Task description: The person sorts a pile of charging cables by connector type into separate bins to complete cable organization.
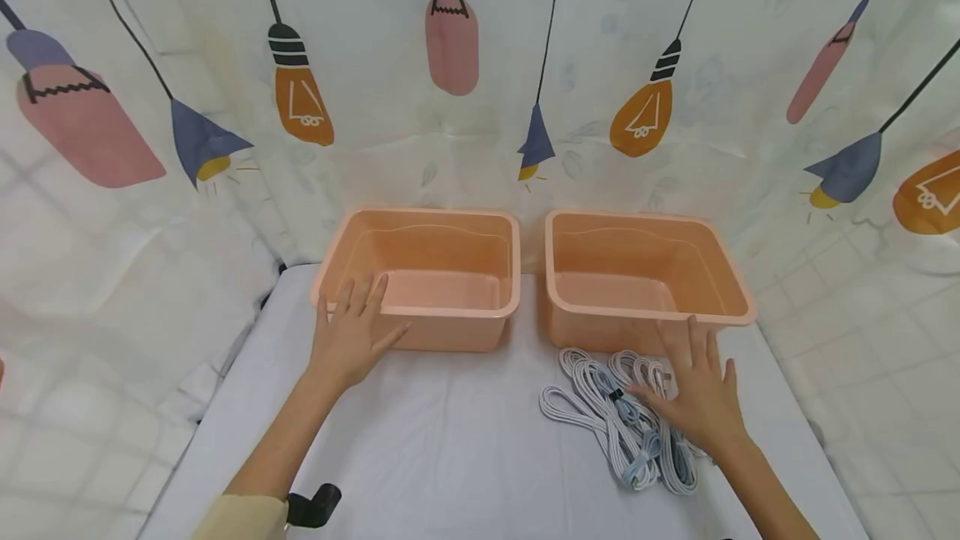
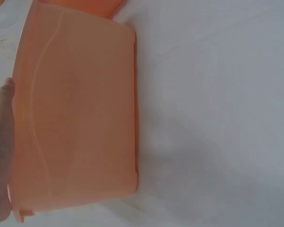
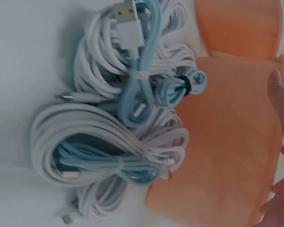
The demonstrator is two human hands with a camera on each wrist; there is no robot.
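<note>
In the head view, the left hand (image 1: pixel 348 348), fingers spread wide, is at the near side of the left peach-coloured rectangular plastic tub (image 1: pixel 450 330); the right hand (image 1: pixel 701 398), also spread and holding nothing, is before the matching right tub (image 1: pixel 600 327), at the pile of coiled white and pale-blue cables (image 1: pixel 606 415) on the white-covered bench (image 1: pixel 450 457). Pulling one bundle could tangle others, because loops overlap. The left wrist view shows only part of that hand, beside the rim. In the right wrist view, the coils look tied, one by a black band (image 3: pixel 185 85).

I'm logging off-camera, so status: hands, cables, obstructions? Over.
Left hand at left bin, right hand at right bin, both open. Cables coiled, heaped before right bin. Right hand partly overlaps them in head view; nothing else seen blocking.
</note>
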